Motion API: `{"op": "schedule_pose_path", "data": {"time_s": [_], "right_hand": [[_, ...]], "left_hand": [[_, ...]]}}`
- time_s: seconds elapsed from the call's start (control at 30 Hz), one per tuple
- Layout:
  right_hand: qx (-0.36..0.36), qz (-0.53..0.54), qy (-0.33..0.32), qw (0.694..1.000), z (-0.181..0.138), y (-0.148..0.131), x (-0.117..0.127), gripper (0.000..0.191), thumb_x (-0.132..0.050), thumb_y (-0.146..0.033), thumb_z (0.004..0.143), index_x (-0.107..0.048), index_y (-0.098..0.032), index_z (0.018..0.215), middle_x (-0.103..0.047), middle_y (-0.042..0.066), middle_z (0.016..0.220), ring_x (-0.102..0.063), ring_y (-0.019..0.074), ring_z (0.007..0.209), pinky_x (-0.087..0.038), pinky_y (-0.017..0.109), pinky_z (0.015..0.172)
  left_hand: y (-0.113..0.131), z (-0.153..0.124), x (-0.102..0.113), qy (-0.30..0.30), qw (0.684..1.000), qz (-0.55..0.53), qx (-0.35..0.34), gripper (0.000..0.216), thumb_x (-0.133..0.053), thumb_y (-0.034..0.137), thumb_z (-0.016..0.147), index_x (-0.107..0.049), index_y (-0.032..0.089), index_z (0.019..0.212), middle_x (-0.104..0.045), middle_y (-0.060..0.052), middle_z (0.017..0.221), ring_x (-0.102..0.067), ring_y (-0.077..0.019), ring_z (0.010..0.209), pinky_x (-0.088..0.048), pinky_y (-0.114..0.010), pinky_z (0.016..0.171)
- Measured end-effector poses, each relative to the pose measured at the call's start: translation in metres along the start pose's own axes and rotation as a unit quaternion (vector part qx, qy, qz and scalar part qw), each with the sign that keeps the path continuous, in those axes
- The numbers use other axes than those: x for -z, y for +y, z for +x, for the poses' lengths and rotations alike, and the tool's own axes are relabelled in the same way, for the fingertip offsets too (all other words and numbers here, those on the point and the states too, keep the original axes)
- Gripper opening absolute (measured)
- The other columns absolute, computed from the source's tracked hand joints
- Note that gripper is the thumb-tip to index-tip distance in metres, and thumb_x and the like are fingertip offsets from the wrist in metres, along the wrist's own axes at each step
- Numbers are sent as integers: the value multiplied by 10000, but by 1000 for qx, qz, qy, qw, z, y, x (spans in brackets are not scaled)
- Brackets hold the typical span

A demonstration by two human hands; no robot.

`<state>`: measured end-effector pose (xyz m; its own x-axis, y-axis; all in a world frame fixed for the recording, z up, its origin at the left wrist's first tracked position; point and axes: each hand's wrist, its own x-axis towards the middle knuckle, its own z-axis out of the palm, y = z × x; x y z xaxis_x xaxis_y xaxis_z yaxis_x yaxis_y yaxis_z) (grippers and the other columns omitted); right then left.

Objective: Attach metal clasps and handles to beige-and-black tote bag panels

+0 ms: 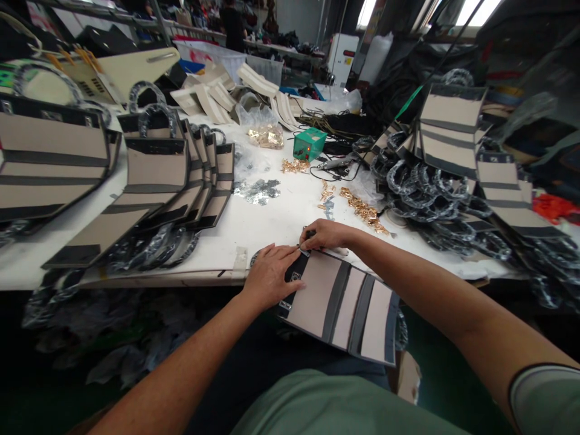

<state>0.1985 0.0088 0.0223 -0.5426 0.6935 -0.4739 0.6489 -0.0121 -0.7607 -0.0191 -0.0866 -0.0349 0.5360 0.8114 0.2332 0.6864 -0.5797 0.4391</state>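
A bag panel (312, 290), beige with dark grey bands and a black top strip, lies tilted across the table's front edge and over my lap. My left hand (270, 275) lies on the black strip at its upper left, fingers extended and thumb spread over the strip. At the panel's top corner my right hand (324, 235) is closed in a pinch, with a small dark thing showing between the fingers; its kind is unclear. Just under those fingers a small metal plate (305, 253) sits on the strip. Plastic-wrapped handles (401, 331) show partly behind the panel.
Gold-coloured metal fittings (362, 208) and thin silver plates (258, 191) lie on the white table (217, 251). Behind them stand a green box (309, 144) and a corded tool (338, 162). Similar bag panels pile up left (156, 163) and right (451, 130). Farther back is a person (232, 27).
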Motion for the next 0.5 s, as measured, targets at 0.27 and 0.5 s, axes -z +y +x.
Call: {"op": "schedule_pose_path", "data": {"time_s": [0.27, 0.5], "right_hand": [[-12, -25, 6, 1000, 1, 1, 0, 264, -742, -361, 685, -752, -183, 879, -653, -17, 698, -547, 126, 651, -431, 241, 605], [20, -45, 6, 999, 1, 4, -2, 258, -741, -361, 695, -765, -173, 869, -656, -15, 703, -540, 129, 667, -419, 245, 640]], "left_hand": [[-1, -1, -1, 0, 1000, -4, 4, 676, -799, 452, 747, -595, 258, 1361, -619, -65, 1412, -544, -273, 1309, -262, -479, 1213], [0, 0, 0, -5, 1000, -5, 5, 687, -794, 462, 750, -586, 228, 1361, -619, -75, 1415, -537, -267, 1319, -256, -473, 1215]]}}
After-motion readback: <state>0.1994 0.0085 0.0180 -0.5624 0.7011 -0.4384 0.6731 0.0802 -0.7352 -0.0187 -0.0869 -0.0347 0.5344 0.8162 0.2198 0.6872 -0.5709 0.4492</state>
